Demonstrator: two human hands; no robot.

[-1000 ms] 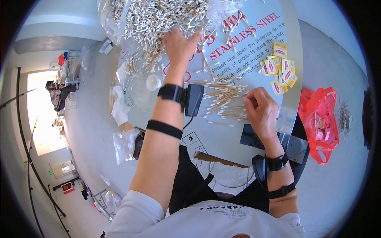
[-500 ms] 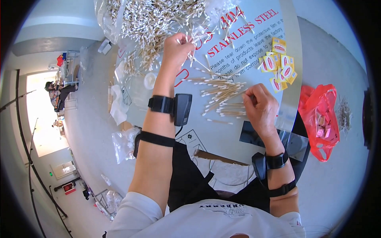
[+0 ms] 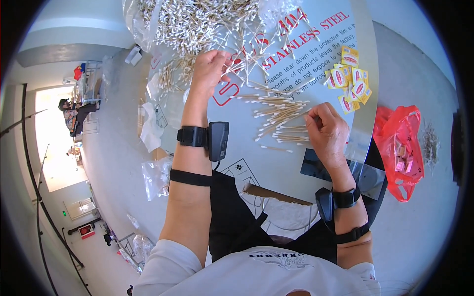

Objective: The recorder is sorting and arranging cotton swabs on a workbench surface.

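Note:
A big heap of cotton swabs (image 3: 192, 24) spills over the far left of the sheet-covered table (image 3: 266, 167). At its near right edge is my left hand (image 3: 206, 73), fingers bent toward loose swabs; what they hold, if anything, is hidden. A smaller spread of cotton swabs (image 3: 281, 112) lies mid-table, mostly side by side with white tips to the left. My right hand (image 3: 327, 132) is closed at the right end of this spread, thumb and forefinger pinched where one swab's stick reaches them. A single swab (image 3: 276, 149) lies apart, nearer to me.
Small yellow-and-white cards (image 3: 348, 81) overlap near the table's right edge. A red plastic bag (image 3: 397, 153) with pink items sits beyond that edge. Crumpled clear plastic (image 3: 157, 177) is at the left. A dark flat sheet (image 3: 316, 165) lies below my right hand. Another person (image 3: 76, 116) sits far left.
My left hand has drawn back from the loose swabs, moving left and slightly toward me. My right hand stays by the smaller spread. The whole view has shifted slightly.

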